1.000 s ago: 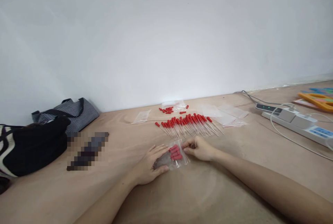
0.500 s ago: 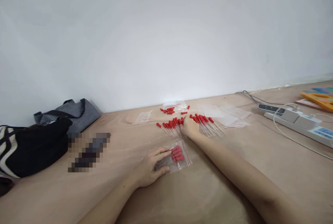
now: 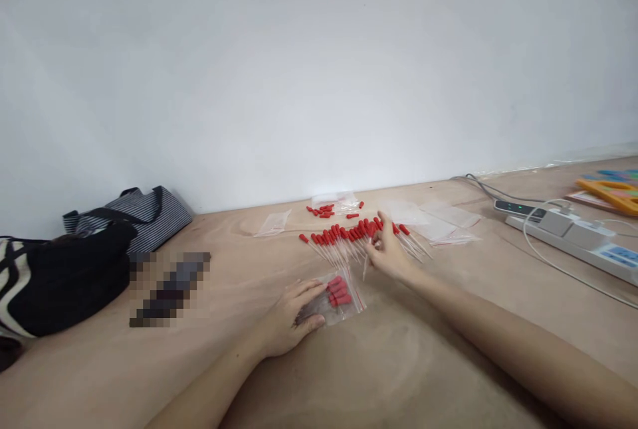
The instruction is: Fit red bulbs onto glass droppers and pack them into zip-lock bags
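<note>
My left hand (image 3: 294,316) lies at the near edge of a clear zip bag (image 3: 355,303), fingers stretched over it and thumb apart. Inside the bag show several red rubber bulbs (image 3: 339,291); anything further left in it is hidden by my fingers. Beyond it spreads a row of droppers (image 3: 326,240) with red bulbs and thin clear stems, bulbs toward the wall. At the right part of this row, my right hand (image 3: 389,251) is closed on one dropper (image 3: 366,266), its stem pointing down toward me. Part of that dropper is covered by my fingers.
Loose red bulbs (image 3: 326,210) lie near the wall beside a plastic bag (image 3: 343,200). Flat clear bags (image 3: 446,223) lie right of the droppers, another bag (image 3: 274,223) to the left. A power strip (image 3: 588,240) with cables stands right; dark bags (image 3: 74,276) sit left.
My right hand has shifted right along the row and now pinches a dropper, uncovering the droppers in the middle. My left hand stays on the zip bag.
</note>
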`<state>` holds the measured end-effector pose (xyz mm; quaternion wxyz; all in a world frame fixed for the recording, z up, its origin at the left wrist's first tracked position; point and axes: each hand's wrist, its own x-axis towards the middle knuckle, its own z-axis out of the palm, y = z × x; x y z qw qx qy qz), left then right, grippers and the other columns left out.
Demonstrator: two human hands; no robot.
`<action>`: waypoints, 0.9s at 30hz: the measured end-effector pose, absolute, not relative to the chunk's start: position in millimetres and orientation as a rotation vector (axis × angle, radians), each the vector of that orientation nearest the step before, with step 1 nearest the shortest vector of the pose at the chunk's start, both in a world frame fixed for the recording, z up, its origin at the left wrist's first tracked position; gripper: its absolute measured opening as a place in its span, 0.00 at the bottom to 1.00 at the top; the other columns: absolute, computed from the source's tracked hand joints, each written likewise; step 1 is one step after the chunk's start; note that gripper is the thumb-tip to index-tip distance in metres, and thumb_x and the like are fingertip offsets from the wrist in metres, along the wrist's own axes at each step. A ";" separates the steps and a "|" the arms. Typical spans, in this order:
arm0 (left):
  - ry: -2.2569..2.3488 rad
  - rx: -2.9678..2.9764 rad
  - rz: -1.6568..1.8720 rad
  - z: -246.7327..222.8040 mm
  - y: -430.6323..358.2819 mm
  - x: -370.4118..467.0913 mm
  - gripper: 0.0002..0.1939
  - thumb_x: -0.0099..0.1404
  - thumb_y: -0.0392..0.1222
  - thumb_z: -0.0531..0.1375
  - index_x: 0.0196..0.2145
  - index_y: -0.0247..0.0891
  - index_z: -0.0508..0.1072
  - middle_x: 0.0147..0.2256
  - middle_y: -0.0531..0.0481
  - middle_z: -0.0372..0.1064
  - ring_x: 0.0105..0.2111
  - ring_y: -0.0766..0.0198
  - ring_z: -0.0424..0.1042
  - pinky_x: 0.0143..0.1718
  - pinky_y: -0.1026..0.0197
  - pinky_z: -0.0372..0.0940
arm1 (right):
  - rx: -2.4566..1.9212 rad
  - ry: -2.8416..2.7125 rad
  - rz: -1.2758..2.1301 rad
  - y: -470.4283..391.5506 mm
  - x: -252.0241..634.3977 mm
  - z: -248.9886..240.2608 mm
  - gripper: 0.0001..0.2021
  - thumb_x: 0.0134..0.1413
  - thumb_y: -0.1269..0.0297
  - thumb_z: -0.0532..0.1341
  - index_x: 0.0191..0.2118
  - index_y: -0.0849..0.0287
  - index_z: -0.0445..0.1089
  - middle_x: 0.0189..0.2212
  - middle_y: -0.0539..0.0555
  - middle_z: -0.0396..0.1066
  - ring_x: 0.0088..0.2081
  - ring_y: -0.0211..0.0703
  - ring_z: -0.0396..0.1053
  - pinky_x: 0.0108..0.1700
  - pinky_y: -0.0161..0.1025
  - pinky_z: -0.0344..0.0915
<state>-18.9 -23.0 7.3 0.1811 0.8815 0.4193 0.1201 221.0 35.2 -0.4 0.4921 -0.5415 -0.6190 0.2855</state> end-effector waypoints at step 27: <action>1.196 2.523 0.293 3.8 -19.3 -19.3 0.25 0.62 0.46 0.52 0.56 0.42 0.54 0.57 0.46 0.52 0.56 0.55 0.52 0.55 0.48 0.50 | -1.067 -1.339 1.327 -16.3 226.3 -29.3 0.19 0.32 0.52 0.66 0.23 0.61 0.61 0.16 0.46 0.64 0.19 0.31 0.62 0.23 0.32 0.62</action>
